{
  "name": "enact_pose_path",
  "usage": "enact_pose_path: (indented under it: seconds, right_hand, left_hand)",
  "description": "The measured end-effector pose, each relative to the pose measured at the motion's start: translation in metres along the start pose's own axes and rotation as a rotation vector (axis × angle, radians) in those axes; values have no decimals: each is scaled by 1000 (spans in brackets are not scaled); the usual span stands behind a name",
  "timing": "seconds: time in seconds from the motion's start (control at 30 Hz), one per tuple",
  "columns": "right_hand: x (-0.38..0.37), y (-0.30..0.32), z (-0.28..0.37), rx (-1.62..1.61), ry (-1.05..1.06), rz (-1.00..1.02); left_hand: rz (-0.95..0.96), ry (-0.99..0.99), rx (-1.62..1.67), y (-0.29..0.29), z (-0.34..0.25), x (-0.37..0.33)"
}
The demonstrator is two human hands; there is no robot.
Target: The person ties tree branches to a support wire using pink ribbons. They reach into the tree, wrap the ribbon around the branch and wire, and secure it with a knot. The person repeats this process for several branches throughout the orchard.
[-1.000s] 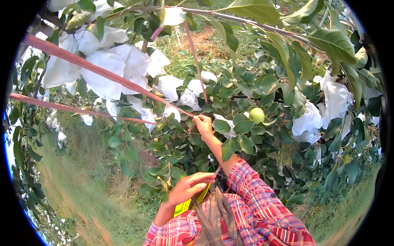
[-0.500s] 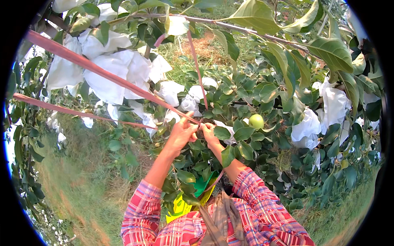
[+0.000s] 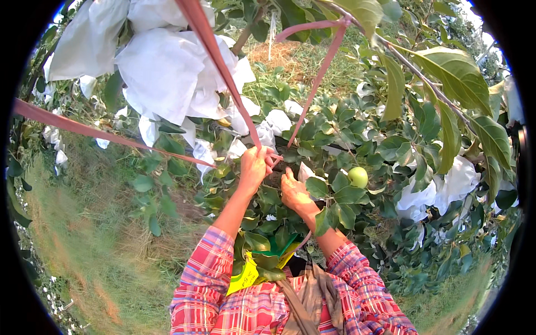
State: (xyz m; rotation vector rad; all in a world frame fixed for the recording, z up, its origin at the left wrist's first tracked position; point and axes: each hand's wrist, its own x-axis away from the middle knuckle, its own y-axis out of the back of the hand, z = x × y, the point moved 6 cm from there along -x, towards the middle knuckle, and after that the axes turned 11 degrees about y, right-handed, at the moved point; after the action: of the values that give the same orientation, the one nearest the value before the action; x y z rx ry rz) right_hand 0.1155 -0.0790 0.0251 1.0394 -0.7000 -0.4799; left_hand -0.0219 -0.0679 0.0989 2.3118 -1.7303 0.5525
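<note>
My left hand [image 3: 254, 170] is closed on a flat pink tie strap [image 3: 223, 70], which runs taut from the top of the view down to my fingers. A short piece of the strap shows by the fingertips. Just to the right, my right hand [image 3: 296, 191] has its fingers curled and thumb close to them, beside a dark branch among the leaves. Whatever it may pinch is too small to make out. A second pink strap [image 3: 318, 84] hangs from a branch above and ends near both hands. A green apple [image 3: 358, 177] hangs right of my right hand.
White bags [image 3: 159, 72] hang at the upper left, with more white bags [image 3: 438, 190] on the right. A leafy branch [image 3: 416, 70] crosses the upper right. Another pink strap [image 3: 106, 137] slants in from the left. Yellow packaging [image 3: 244, 277] lies against my chest; grass [image 3: 106, 240] covers the ground.
My hands have come apart slightly, the right one dropping lower. The strap in my left hand now runs more steeply. The view has shifted, bringing the upper white bags closer.
</note>
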Motion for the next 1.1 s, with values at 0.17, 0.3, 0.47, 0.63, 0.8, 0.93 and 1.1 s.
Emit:
enact_pose_path:
  seconds: [0.17,0.3,0.47,0.63,0.8,0.93,1.1]
  right_hand:
    - [-13,34,-24,-261,28,-760]
    - [-26,14,-54,-325,-36,-730]
    - [-20,-9,-21,-335,-208,-132]
    - [-17,4,-10,-350,-144,-179]
    - [-16,-15,-55,-604,44,-767]
    - [-20,-4,-48,-806,-35,-777]
    - [-10,2,-47,-1343,96,-725]
  left_hand:
    - [27,52,69,-5,-7,1]
    - [66,87,112,-8,2,-2]
    - [56,74,154,-1,2,0]
    - [13,85,136,5,7,0]
    - [114,138,179,-36,17,-18]
    - [21,111,39,-45,14,-35]
    - [54,129,-183,-71,29,-67]
